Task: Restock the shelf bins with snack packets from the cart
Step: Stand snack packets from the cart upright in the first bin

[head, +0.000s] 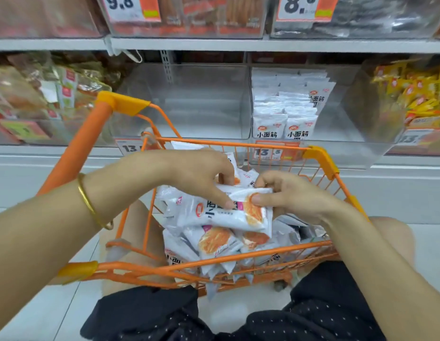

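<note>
We face a shop shelf [238, 45] of clear bins. The middle bin [189, 102] shows no stock that we can see, while the right bin [337, 119] holds white packets in upright rows. In the lower centre of the frame an orange wire cart [82, 140] is heaped with loose packets [214, 242] of the same kind. Over the heap both hands hold one packet [221, 214], perhaps with more behind it. The left hand [196, 175] pinches its upper edge, thumb on the printed face and fingers curled over the top. The right hand [292, 195] clamps its right end, thumb in front and fingers behind. We judge these packets light, soft and crinkly, with a slick film that slides. A grip across the flat faces near the sealed ends should keep a small stack square.
</note>
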`<control>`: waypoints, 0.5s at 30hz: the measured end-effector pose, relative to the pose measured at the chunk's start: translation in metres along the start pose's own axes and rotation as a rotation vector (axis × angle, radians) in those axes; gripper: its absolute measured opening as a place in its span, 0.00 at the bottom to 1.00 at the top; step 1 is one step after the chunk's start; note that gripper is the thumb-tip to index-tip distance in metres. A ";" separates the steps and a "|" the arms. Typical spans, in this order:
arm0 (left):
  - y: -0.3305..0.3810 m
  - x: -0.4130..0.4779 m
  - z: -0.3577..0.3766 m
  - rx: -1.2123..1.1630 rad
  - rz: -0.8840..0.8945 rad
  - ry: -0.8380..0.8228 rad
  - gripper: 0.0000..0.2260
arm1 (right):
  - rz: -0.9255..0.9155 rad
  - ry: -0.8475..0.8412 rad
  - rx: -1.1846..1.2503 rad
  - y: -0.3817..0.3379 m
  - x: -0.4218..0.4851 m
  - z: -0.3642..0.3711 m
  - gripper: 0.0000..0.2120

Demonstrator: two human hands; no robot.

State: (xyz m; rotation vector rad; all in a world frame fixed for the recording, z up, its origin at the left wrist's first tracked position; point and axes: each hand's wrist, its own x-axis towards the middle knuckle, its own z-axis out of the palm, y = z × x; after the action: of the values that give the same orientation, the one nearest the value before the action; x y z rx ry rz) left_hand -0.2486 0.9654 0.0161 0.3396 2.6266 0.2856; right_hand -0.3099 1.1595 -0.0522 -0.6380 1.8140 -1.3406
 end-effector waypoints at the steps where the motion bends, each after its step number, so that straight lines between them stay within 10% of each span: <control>1: 0.001 0.006 -0.003 -0.022 -0.001 0.043 0.16 | 0.001 0.023 0.052 0.002 -0.002 -0.009 0.06; 15: 0.047 0.123 0.014 -0.212 -0.142 0.520 0.13 | 0.054 0.625 0.444 0.050 0.023 -0.098 0.06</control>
State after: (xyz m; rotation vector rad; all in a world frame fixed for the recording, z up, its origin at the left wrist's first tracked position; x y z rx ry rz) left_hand -0.3386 1.0468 -0.0364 0.0001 3.0653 0.6747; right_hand -0.4004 1.2125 -0.0925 0.0854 1.8677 -1.9710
